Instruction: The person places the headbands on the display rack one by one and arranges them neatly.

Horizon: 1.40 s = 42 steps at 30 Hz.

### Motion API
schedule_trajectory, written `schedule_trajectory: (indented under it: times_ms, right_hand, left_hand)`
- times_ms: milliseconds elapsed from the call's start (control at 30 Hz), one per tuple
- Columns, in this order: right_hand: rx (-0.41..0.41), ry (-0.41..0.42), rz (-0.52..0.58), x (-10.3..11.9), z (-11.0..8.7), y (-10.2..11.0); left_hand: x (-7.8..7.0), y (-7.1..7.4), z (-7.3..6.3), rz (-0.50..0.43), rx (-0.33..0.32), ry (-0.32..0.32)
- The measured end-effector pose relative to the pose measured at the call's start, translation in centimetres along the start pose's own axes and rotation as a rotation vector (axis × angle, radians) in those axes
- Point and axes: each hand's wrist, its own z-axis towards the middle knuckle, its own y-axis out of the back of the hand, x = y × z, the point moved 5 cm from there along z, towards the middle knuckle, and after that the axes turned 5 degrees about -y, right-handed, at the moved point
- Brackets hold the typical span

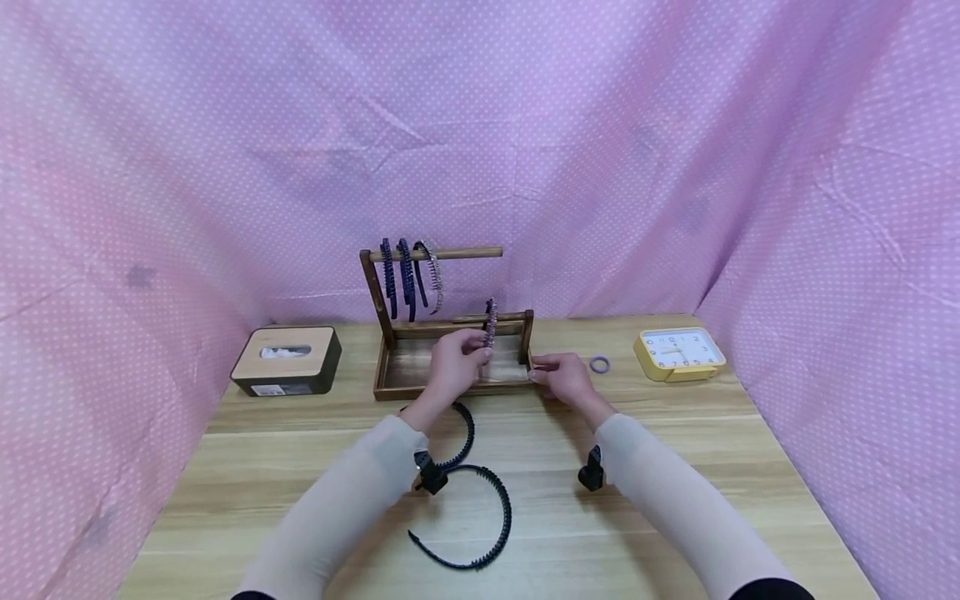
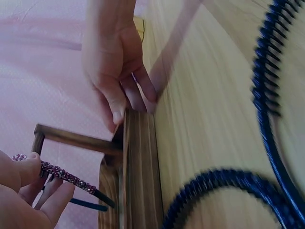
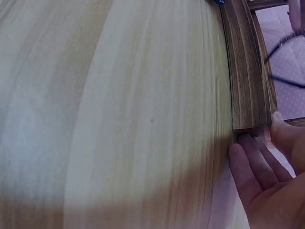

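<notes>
Head view: your left hand (image 1: pixel 456 363) pinches a curved purple-pink beaded headband (image 1: pixel 491 322); at that hand's three o'clock, your right hand (image 1: pixel 562 377) grips a dark-brown wooden rack (image 1: pixel 498 387) by its end.

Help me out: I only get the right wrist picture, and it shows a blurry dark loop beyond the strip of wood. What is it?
Observer: A glittery headband, pinched in the left hand.

Visitor: Oh, pretty! Are there more of them up high, where I can't see?

Observer: Yes, three headbands hang from the upper bar of the wooden rack.

Visitor: And is anything lying in front of that rack?

Observer: Two dark headbands lie on the table there, on the person's side.
</notes>
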Motion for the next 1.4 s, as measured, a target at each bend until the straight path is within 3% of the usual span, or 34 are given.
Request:
schedule_trajectory:
  times_ms: [167,333,600,867,1400]
  right_hand:
    - [-0.002,-0.015,-0.005,0.0,0.0,0.1]
    - [0.007,-0.024,-0.032,0.3,0.1,0.1]
    - [0.010,-0.032,-0.014,0.3,0.1,0.0]
    - [0.003,-0.026,-0.018,0.2,0.1,0.0]
    - [-0.004,-0.031,0.006,0.0,0.1,0.0]
  left_hand:
    - [-0.8,-1.8,0.9,-0.061,0.047,0.027]
    - [-1.5,-2.7,1.5,-0.036,0.032,0.033]
    - [-1.2,-4.0,1.7,-0.131,0.069,0.098]
    - [-0.8,-4.2,1.8,-0.059,0.092,0.035]
    - [-0.2,-4.4,2.1,-0.114,0.131,0.020]
